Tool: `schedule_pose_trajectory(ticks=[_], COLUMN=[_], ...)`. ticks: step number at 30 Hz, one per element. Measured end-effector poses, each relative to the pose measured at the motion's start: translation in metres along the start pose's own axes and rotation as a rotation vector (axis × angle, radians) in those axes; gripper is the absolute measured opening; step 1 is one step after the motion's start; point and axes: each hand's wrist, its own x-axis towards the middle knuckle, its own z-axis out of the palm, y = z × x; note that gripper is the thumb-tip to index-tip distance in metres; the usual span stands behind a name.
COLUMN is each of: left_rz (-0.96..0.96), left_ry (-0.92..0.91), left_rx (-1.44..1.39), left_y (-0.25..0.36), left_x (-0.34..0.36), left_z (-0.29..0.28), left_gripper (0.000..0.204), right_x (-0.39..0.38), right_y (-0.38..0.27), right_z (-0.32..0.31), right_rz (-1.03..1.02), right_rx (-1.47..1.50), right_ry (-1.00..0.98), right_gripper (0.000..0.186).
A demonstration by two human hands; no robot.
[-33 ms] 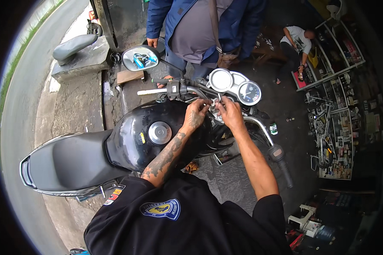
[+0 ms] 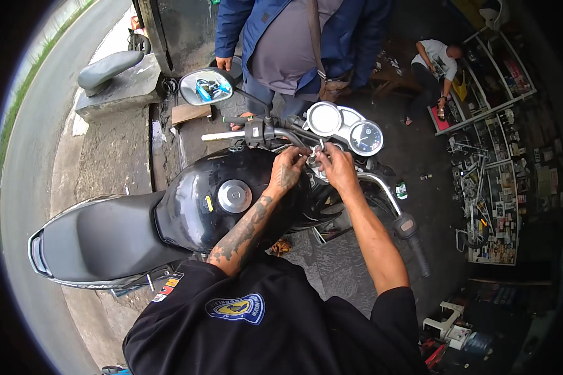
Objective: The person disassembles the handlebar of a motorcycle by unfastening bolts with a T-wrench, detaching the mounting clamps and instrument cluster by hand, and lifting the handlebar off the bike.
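Note:
Both my hands meet at the middle of a black motorcycle's handlebar (image 2: pixel 294 137), just behind the round gauges (image 2: pixel 365 137). The fingers of my left hand (image 2: pixel 286 169) are pinched beside the silver top clamp (image 2: pixel 313 160); whatever they grip is too small to name. Close by on the right, my right hand (image 2: pixel 339 167) has its fingertips closed at a small shiny metal piece (image 2: pixel 322 144), whose kind I cannot make out. Below my left forearm lies the black fuel tank (image 2: pixel 194 194) with its round silver cap (image 2: pixel 234 196).
A mirror (image 2: pixel 206 86) stands up at the left of the handlebar. Facing me across the motorcycle is a person in a blue jacket (image 2: pixel 234 28). Another person (image 2: pixel 441 59) sits by the display shelves (image 2: pixel 494 206) at right. A loose seat (image 2: pixel 109 70) rests on a concrete block.

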Motion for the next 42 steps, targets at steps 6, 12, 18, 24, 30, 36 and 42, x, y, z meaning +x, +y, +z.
schedule_pose_trajectory(ticks=[6, 12, 18, 24, 30, 36, 42], left_rz=[0.147, 0.191, 0.395, 0.567, 0.382, 0.314, 0.241], left_ry=[0.087, 0.156, 0.178, 0.295, 0.229, 0.204, 0.144], left_rx=[0.151, 0.119, 0.292, 0.251, 0.23, 0.227, 0.186], left_y=[-0.015, -0.021, -0.033, -0.08, -0.021, -0.003, -0.029], left_x=[-0.002, -0.011, -0.011, -0.011, -0.022, -0.019, -0.016], left_z=[0.007, 0.017, 0.02, 0.027, 0.027, 0.019, 0.022], left_gripper=[0.019, 0.017, 0.029, 0.038, 0.025, 0.024, 0.027], right_x=[0.005, 0.008, 0.001, -0.001, -0.031, -0.009, -0.007], right_y=[-0.016, -0.018, -0.015, -0.022, -0.015, 0.009, -0.014], right_z=[0.004, -0.001, 0.005, 0.027, 0.031, 0.066, 0.08], right_rz=[-0.305, -0.393, -0.304, -0.219, -0.3, -0.177, 0.0], right_rx=[-0.376, -0.528, -0.444, -0.403, -0.382, 0.283, 0.134], right_ry=[-0.037, -0.153, -0.097, 0.024, 0.247, 0.382, 0.55], right_gripper=[0.014, 0.014, 0.035, 0.037, 0.027, 0.024, 0.02])
